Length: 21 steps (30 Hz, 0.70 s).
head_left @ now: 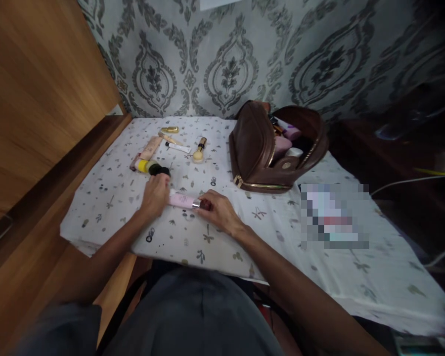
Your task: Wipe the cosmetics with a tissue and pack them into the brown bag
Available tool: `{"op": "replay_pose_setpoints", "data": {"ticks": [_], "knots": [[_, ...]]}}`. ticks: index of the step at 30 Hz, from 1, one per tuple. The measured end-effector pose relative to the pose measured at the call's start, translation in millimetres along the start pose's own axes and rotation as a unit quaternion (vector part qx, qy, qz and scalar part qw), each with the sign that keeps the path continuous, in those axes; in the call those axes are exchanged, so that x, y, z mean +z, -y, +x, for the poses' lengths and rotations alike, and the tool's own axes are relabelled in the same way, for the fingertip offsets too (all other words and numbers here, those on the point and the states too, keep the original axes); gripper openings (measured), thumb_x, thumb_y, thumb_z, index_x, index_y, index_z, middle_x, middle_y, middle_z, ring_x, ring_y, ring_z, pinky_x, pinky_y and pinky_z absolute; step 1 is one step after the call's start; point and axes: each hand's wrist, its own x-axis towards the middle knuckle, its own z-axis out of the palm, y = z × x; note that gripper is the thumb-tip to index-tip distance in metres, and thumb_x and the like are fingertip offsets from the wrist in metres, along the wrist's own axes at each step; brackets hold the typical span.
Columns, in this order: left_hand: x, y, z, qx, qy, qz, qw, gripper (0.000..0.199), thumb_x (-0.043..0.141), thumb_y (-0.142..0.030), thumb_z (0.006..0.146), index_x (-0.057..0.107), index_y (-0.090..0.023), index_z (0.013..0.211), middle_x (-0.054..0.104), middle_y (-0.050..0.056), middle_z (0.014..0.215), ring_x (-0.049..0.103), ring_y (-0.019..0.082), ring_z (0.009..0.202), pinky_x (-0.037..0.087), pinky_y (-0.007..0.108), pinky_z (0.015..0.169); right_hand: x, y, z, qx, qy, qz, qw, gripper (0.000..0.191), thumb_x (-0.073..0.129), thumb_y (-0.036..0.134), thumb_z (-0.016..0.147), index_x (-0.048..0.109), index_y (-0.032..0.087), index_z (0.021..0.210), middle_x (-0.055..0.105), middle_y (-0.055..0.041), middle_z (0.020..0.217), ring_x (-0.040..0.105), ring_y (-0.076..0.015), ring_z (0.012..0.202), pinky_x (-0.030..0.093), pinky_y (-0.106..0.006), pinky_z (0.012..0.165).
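A pale pink tube (181,200) with a silver band lies sideways between my hands, low over the cloth. My right hand (218,211) has its thumb and fingers closed round the dark cap end of the tube. My left hand (155,195) is closed at the tube's other end, its fingertips beside a dark round lid (159,169). Next to that lid is a yellow-capped item (142,166). Behind lie a beige packet (152,147), a white tube (178,147), a gold tube (170,130) and a bottle with a gold cap (199,154).
An open brown bag (254,148) with several cosmetics inside stands at the back right. A pixelated flat item (330,215) lies right of it. The patterned cloth (207,252) covers the table. A wooden panel (52,59) borders the left, with patterned fabric behind.
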Motion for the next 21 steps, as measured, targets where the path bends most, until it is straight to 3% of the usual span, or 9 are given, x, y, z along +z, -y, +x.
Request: {"op": "replay_pose_setpoints", "data": {"ticks": [5,10,12,15,18,21], "knots": [[-10.4,28,-14,-0.002,0.002,0.089,0.996,0.029,0.039,-0.018,0.092,0.061,-0.015,0.110,0.059,0.013,0.097,0.053,0.029,0.097,0.045,0.044,0.087,3,-1,-1,0.002,-0.014,-0.007,1.000,0.013,0.072,0.022,0.080,0.070,0.017,0.091,0.056,-0.0009,0.080,0.054,-0.0136,0.068,0.043,-0.027,0.066],[-25.3,33,-48,0.059,0.034,0.096,0.993,0.045,0.040,-0.039,0.099,0.052,-0.017,0.137,0.055,0.017,0.120,0.051,0.031,0.108,0.046,0.048,0.093,4,-5,-4,-0.028,-0.016,0.014,0.999,0.042,0.068,0.019,0.081,0.061,0.022,0.122,0.060,-0.0017,0.090,0.055,-0.0150,0.071,0.046,-0.029,0.070],[-33.7,36,-62,0.066,0.047,0.080,0.993,0.050,0.045,-0.041,0.097,0.046,-0.019,0.143,0.050,0.017,0.129,0.050,0.032,0.114,0.046,0.048,0.095,4,-5,-5,-0.034,-0.008,0.012,0.999,0.040,0.065,0.017,0.082,0.061,0.023,0.121,0.061,-0.0016,0.092,0.055,-0.0148,0.072,0.046,-0.029,0.071],[-45.4,39,-76,0.062,0.053,0.021,0.996,0.041,0.043,-0.034,0.098,0.052,-0.022,0.136,0.053,0.013,0.119,0.054,0.027,0.108,0.049,0.043,0.093,4,-4,-4,-0.032,-0.009,0.009,0.999,0.027,0.065,0.017,0.083,0.064,0.021,0.109,0.062,-0.0014,0.090,0.055,-0.0141,0.071,0.044,-0.028,0.070],[-47.5,25,-76,0.054,0.017,-0.028,0.998,0.032,0.041,-0.027,0.097,0.059,-0.023,0.124,0.054,0.007,0.106,0.057,0.022,0.097,0.051,0.037,0.087,4,-2,-4,-0.023,-0.008,0.011,1.000,0.019,0.065,0.021,0.084,0.064,0.021,0.103,0.061,-0.0004,0.085,0.054,-0.0136,0.069,0.043,-0.027,0.068],[-34.2,-7,-67,0.095,-0.037,-0.054,0.993,0.030,0.043,-0.024,0.098,0.058,-0.022,0.124,0.054,0.008,0.111,0.056,0.021,0.101,0.051,0.035,0.087,3,0,-5,-0.031,0.000,0.010,0.999,0.018,0.065,0.024,0.086,0.064,0.021,0.103,0.059,-0.0005,0.084,0.054,-0.0139,0.070,0.042,-0.026,0.068]]}}
